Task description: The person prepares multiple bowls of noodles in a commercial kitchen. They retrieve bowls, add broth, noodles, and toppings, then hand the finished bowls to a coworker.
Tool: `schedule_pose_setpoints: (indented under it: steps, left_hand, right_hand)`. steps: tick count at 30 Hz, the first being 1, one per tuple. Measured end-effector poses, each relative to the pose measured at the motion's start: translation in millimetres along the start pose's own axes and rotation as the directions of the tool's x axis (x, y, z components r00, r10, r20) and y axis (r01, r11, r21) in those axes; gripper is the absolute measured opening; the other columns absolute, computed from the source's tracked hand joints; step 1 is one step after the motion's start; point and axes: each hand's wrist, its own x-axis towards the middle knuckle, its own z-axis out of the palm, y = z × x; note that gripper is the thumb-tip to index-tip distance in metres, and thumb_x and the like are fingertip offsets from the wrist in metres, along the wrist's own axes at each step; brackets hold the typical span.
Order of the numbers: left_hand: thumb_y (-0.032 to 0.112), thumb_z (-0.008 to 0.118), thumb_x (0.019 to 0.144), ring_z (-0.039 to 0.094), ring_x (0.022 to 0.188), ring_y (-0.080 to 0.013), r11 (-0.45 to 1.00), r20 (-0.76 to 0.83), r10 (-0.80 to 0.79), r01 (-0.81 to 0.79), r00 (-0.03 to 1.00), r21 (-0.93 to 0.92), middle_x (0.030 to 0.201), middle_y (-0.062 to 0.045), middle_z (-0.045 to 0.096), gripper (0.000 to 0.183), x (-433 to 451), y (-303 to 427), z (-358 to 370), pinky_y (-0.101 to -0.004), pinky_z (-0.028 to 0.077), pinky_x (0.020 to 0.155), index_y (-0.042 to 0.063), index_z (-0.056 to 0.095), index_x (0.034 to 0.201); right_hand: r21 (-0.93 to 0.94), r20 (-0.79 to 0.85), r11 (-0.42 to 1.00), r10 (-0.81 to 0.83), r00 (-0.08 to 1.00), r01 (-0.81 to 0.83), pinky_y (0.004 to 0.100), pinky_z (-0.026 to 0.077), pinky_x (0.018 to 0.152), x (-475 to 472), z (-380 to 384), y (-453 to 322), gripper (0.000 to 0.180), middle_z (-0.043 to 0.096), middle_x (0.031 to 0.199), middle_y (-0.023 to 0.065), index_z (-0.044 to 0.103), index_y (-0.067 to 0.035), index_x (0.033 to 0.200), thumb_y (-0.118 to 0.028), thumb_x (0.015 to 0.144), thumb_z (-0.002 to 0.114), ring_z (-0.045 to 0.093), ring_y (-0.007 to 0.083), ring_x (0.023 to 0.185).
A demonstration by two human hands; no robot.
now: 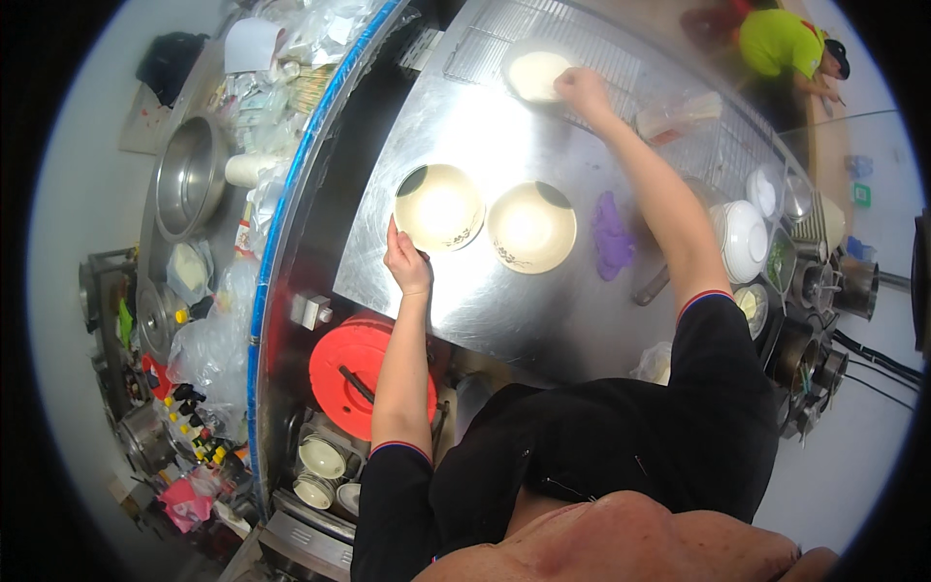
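On the steel worktop point(378, 269) two cream bowls with dark patches and printed sprigs sit side by side. My left hand point(406, 263) grips the near left edge of the left bowl point(439, 208). To its right is the other bowl point(532, 227), which neither hand touches. Farther off, my right hand point(582, 91) has its fingers bunched at the right side of a round container of pale contents point(537, 75), by a wire rack. Whether those fingers hold anything cannot be made out. A crumpled purple cloth point(613, 236) lies right of the bowls.
Stacked white bowls point(743, 244) and steel pots point(858, 284) stand at the right. A red lid point(349, 375) is below the worktop's left edge. Beyond a blue-edged divider point(294, 174) are a steel basin point(190, 178) and plastic bags. Another person point(782, 44) works at the far right.
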Motion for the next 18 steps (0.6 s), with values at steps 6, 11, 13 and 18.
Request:
schedule_pose_setpoints:
  steps: [6, 11, 13, 18]
  left_hand:
    - [0.018, 0.036, 0.095, 0.049, 0.042, -0.0110, 1.000, -0.002, 0.012, -0.012, 1.000, 0.001, 0.059, -0.006, 0.057, 0.037, -0.7, -6.2, -0.1, -0.0262, 0.041, 0.043, -0.002, 0.049, 0.124]
    - [0.023, 0.035, 0.097, 0.048, 0.044, -0.0088, 0.999, 0.004, -0.002, 0.002, 1.000, -0.042, 0.060, -0.004, 0.056, 0.039, -0.3, -3.0, 1.9, -0.0243, 0.039, 0.044, -0.002, 0.049, 0.124]
    - [0.025, 0.034, 0.097, 0.047, 0.045, -0.0078, 0.998, 0.008, -0.010, 0.010, 1.000, -0.056, 0.061, -0.002, 0.055, 0.040, -2.9, -2.7, 0.3, -0.0234, 0.038, 0.044, -0.001, 0.049, 0.123]
    - [0.020, 0.035, 0.095, 0.049, 0.043, -0.0096, 0.998, 0.016, -0.005, 0.006, 1.000, -0.058, 0.058, -0.004, 0.056, 0.039, 0.0, -8.5, -0.2, -0.0248, 0.041, 0.044, -0.002, 0.049, 0.124]
  right_hand:
    - [0.584, 0.078, 0.712, 0.430, 0.900, -0.391, 0.0259, 0.044, 0.054, 3.1, 1.2, 24.1, 0.006, 0.063, 0.066, 0.0048, 0.067, 0.000, 0.070, -0.006, 0.067, 0.066, 0.056, 0.0118, 0.059]
    - [0.742, 0.191, 0.509, 0.464, 0.865, -0.437, 0.0194, 0.036, 0.048, -8.7, -21.1, 28.9, 0.004, 0.061, 0.067, 0.0017, 0.066, -0.003, 0.076, -0.005, 0.072, 0.067, 0.050, 0.0063, 0.055]
    - [0.768, 0.215, 0.469, 0.453, 0.865, -0.436, 0.0184, 0.035, 0.048, -21.6, -27.6, 21.5, 0.004, 0.061, 0.068, 0.0005, 0.066, -0.004, 0.077, -0.006, 0.074, 0.067, 0.049, 0.0050, 0.055]
    - [0.762, 0.291, 0.473, 0.360, 0.886, -0.442, 0.0176, 0.036, 0.053, -78.7, -58.3, 3.1, 0.005, 0.059, 0.068, -0.0025, 0.065, -0.005, 0.078, -0.010, 0.077, 0.067, 0.048, 0.0042, 0.058]
